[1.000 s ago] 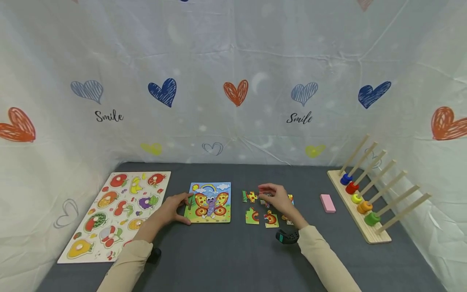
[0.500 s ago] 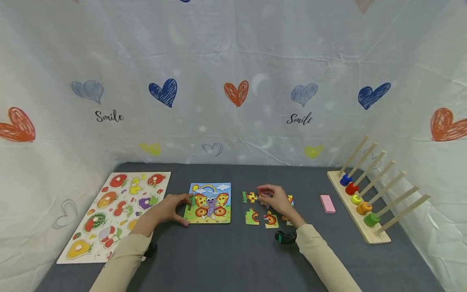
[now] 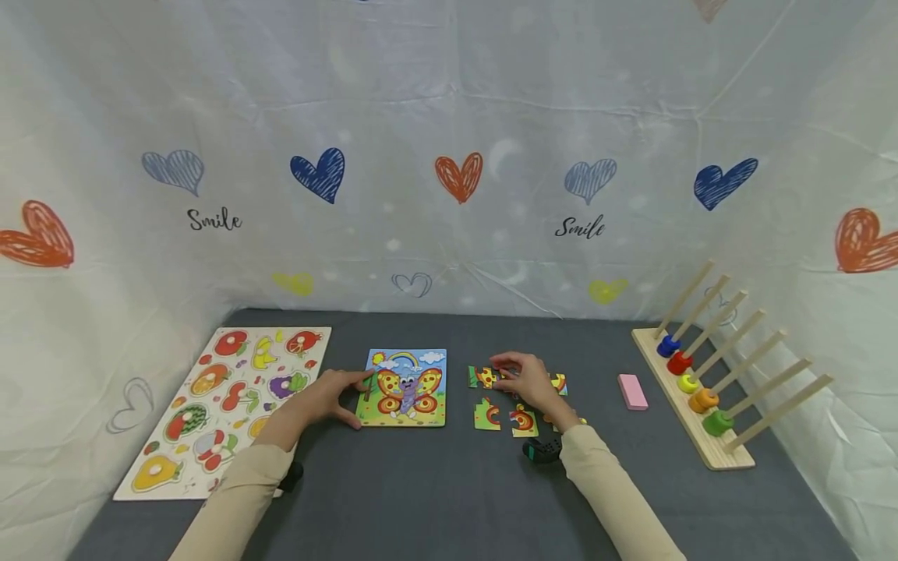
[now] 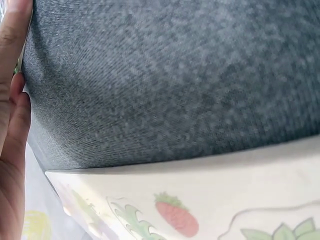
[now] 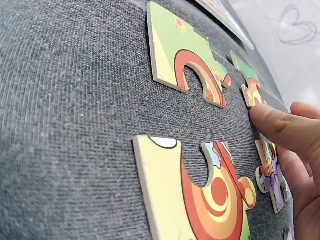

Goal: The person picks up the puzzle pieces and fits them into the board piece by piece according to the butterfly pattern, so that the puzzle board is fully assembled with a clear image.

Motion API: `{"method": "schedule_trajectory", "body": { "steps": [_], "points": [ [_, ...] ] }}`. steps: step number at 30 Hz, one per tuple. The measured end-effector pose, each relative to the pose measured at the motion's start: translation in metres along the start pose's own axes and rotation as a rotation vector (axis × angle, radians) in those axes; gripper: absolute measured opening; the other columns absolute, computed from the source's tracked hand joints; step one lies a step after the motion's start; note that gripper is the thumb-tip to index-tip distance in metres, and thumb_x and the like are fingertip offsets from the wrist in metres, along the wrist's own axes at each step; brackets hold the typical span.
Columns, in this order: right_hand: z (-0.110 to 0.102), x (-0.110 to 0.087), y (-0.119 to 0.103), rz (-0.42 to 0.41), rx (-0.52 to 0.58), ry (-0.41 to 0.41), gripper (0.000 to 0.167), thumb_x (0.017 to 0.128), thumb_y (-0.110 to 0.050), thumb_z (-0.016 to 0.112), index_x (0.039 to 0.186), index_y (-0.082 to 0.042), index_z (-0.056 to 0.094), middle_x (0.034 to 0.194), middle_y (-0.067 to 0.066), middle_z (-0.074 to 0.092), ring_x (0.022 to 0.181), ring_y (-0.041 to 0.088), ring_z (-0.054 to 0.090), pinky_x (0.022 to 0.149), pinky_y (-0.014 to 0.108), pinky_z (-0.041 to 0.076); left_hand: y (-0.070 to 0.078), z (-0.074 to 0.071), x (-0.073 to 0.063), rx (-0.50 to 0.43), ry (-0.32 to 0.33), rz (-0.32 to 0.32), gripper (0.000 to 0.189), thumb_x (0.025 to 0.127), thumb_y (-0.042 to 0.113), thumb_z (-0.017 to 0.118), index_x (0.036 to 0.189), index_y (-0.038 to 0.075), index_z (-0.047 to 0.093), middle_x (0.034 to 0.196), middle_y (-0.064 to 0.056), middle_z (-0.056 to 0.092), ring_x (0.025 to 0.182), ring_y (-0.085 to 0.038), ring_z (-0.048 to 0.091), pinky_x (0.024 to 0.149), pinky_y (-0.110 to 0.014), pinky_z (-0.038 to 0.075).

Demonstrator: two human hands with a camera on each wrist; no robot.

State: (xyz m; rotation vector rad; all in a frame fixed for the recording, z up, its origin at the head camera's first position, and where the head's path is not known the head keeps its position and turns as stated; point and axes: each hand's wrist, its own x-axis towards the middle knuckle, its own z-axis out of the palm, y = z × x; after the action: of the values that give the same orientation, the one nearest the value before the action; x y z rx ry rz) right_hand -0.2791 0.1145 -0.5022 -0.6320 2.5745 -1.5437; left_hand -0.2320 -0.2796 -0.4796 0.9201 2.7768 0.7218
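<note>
The left hand (image 3: 326, 396), digits spread, touches the butterfly board (image 3: 408, 396); whether the right hand (image 3: 528, 380) pinches the upper-left puzzle piece (image 3: 482, 377) cannot be determined.

My left hand (image 3: 324, 399) is at the left edge of the butterfly board (image 3: 429, 419), thumb spread away from the fingers near its lower corner. My right hand (image 3: 532, 382) is over the loose puzzle pieces (image 3: 486, 415), fingertips beside the upper-left one (I can't tell from here whether they touch it), my palm hiding part of the group. A black device (image 3: 540, 450) sits at that wrist. My left sleeve (image 3: 235, 495) crosses a corner of the fruit board (image 3: 242, 366). To my right lie a pink block (image 3: 632, 392) and a wooden peg stand (image 3: 733, 458) with blue, red, yellow, orange and green rings. Hearts decorate the pale curtain (image 3: 393, 101) behind the dark tabletop (image 3: 407, 495).
</note>
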Motion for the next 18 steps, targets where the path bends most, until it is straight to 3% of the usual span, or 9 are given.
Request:
{"method": "schedule_trajectory", "body": {
  "steps": [12, 18],
  "points": [
    [-0.0001, 0.0034, 0.0013, -0.026, 0.048, -0.032, 0.043, 0.074, 0.0, 0.079, 0.114, 0.007, 0.065, 0.113, 0.024, 0.064, 0.106, 0.037, 0.062, 0.085, 0.033, 0.054, -0.0008, 0.0018, -0.0014, 0.009, 0.017, -0.017, 0.081, 0.066, 0.032, 0.086, 0.13, -0.006, 0.054, 0.102, -0.004, 0.064, 0.1, -0.023, 0.059, 0.086, -0.042, 0.048],
    [-0.0004, 0.003, -0.0029, -0.001, 0.026, -0.042, 0.043, 0.074, 0.002, 0.079, 0.114, 0.005, 0.066, 0.114, 0.022, 0.064, 0.107, 0.035, 0.062, 0.082, 0.027, 0.054, 0.0016, 0.003, -0.0007, -0.007, 0.024, -0.008, 0.087, 0.066, 0.031, 0.086, 0.134, -0.008, 0.05, 0.099, -0.001, 0.065, 0.103, -0.026, 0.06, 0.089, -0.046, 0.047]
  ]
}}
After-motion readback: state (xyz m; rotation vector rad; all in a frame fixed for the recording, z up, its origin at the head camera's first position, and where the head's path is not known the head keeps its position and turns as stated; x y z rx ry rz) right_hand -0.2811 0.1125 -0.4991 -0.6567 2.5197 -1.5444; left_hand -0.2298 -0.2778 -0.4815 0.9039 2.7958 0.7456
